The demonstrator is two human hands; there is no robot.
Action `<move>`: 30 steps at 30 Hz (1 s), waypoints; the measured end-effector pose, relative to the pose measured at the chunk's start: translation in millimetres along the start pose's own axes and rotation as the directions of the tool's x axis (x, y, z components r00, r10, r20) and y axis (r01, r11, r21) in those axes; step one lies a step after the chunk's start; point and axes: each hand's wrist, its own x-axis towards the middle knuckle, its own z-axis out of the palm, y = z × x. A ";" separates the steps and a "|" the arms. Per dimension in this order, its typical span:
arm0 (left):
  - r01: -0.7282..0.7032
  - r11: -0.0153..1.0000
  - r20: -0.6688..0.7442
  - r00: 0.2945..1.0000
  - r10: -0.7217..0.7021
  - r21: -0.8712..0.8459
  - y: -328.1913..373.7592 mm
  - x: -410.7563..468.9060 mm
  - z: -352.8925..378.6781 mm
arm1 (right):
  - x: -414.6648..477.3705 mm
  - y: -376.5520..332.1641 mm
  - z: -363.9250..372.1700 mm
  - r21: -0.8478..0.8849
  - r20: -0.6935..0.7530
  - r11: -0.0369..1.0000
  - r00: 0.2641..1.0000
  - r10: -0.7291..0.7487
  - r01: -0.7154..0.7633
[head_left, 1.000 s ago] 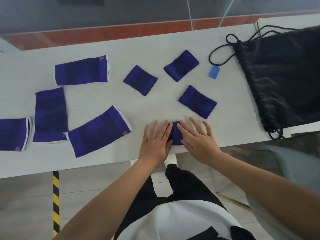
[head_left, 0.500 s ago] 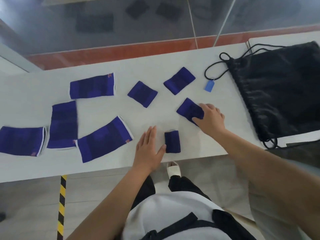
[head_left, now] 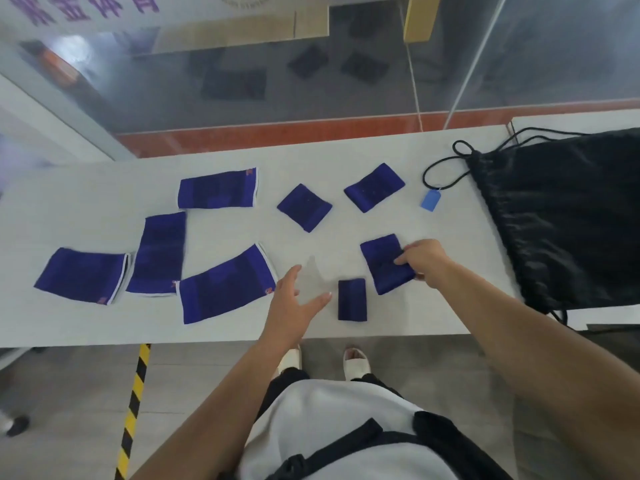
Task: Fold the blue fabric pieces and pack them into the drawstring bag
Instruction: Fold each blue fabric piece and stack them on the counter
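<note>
Several blue fabric pieces lie on the white table [head_left: 104, 188]. A small folded piece [head_left: 352, 299] rests near the front edge. Just right of it, my right hand [head_left: 424, 259] pinches the right edge of a short blue piece [head_left: 382, 263]. My left hand [head_left: 294, 303] hovers open beside the folded piece, fingers spread, holding nothing. Two more short pieces [head_left: 304, 207] [head_left: 374, 187] lie farther back. Longer white-trimmed pieces [head_left: 218, 189] [head_left: 159, 252] [head_left: 225, 284] [head_left: 81, 275] are spread on the left. The black drawstring bag [head_left: 568, 216] lies flat at the right.
The bag's black cord loops toward a small blue tag [head_left: 430, 199] on the table. A glass wall stands behind the table's far edge. A yellow-black floor stripe [head_left: 133, 407] runs below the front edge, and my feet [head_left: 356, 362] stand under it.
Both hands left the small folded piece. My right hand reached right and took hold of the short blue piece, turning it. My left hand lifted off the table. The view tilted up.
</note>
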 end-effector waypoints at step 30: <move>-0.138 0.771 0.223 0.912 0.343 -0.621 132.1 -38.7 -45.6 | -170.6 -22.7 -53.9 0.616 0.122 0.580 0.663 -0.739 0.533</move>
